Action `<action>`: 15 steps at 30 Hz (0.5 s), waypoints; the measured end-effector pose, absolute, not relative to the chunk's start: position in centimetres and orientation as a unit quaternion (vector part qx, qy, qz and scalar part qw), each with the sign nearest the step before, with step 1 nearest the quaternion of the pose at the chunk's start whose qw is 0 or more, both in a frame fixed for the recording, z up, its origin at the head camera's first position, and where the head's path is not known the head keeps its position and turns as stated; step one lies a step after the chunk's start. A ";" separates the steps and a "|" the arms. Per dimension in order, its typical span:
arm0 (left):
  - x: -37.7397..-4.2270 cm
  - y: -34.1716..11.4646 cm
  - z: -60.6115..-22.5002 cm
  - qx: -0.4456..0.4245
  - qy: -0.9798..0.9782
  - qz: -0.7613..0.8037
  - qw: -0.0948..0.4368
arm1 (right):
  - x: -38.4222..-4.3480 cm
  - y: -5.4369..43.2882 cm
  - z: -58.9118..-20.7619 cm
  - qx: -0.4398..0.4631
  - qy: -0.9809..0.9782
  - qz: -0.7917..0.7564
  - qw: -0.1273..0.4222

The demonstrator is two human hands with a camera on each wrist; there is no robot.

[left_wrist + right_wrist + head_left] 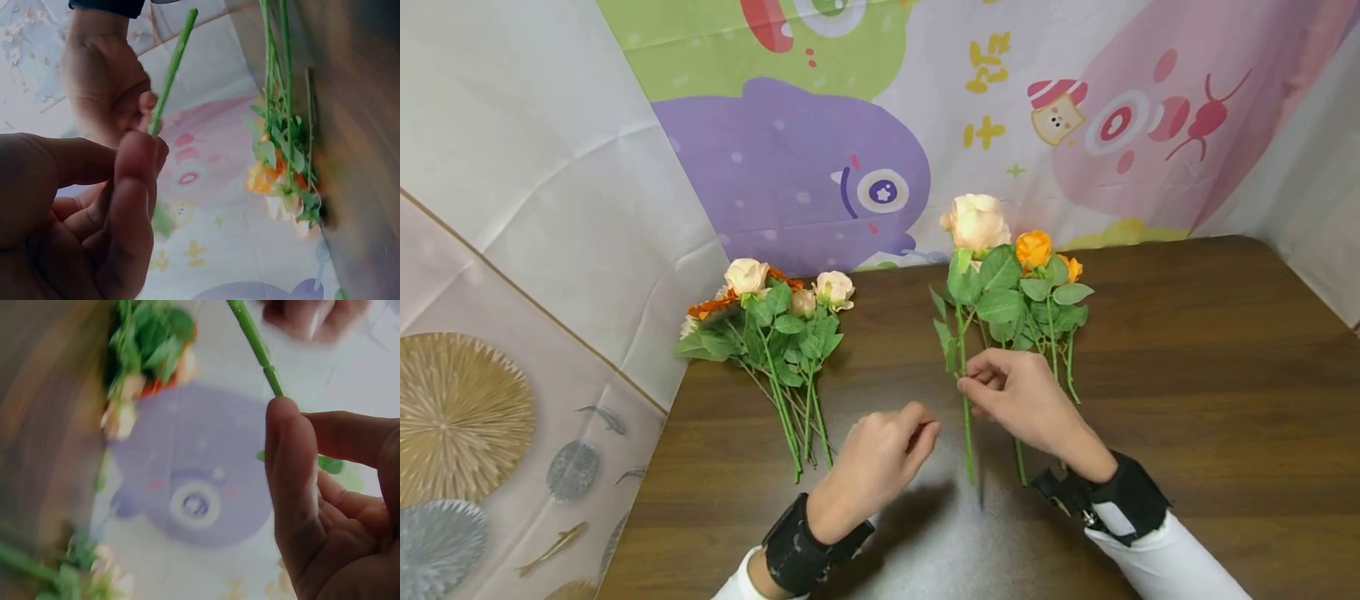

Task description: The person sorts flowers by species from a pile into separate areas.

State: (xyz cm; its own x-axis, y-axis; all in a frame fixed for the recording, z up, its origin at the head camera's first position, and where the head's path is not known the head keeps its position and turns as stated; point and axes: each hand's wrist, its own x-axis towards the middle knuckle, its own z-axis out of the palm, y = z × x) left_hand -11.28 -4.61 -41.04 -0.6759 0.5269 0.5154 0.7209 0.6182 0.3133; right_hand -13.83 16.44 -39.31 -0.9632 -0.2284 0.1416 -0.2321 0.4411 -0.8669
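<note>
Table: dark brown wood-grain table (pixel 1210 375), under both bunches.
Left bunch: pale peach and orange-red flowers (pixel 790 323) with green leaves lay there, stem ends toward the person.
Right bunch: orange roses (pixel 1034 250) with leafy green stems lay near the far edge.
Backdrop: white cloth curtain with purple cartoon creature (pixel 790 167), behind the table.
In the way: right hand hid part of the right bunch's stems; from the head view, the held rose's leaves overlapped that bunch.
Rose: big pale peach rose (pixel 979 222) on a straight green stem (pixel 967 433), held above the table between the bunches, nearer the right one.
Long axis: bloom pointed at the curtain, cut end at the person.
Right hand (pixel 1026 400): thumb and fingertips pinched the stem; forearm reached in from lower right.
Left hand (pixel 880 458): fingers curled inward, just beside the stem, apart from it.
Wrists: black fabric straps (pixel 1138 504) on both, over white sleeves (pixel 1176 562).
</note>
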 end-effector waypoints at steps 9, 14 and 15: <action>-11.6 -4.4 -41.8 -0.317 -0.907 -0.188 0.203 | -17.6 20.9 -41.9 0.070 -0.892 0.442 -0.061; -11.6 -4.6 -41.7 -0.307 -0.913 -0.181 0.200 | -19.0 21.6 -43.7 0.062 -0.905 0.413 -0.078; -11.7 -4.7 -41.6 -0.306 -0.913 -0.180 0.201 | -19.3 21.6 -43.9 0.062 -0.907 0.410 -0.078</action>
State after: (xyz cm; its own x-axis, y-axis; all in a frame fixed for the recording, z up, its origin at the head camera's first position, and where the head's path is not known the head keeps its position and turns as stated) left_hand -11.67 -4.67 -41.60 -0.7323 0.4859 0.4772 0.6305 0.7485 0.2054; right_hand -19.29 21.61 -43.86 -0.9800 -0.1767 -0.0915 -0.0480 0.6563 -0.7529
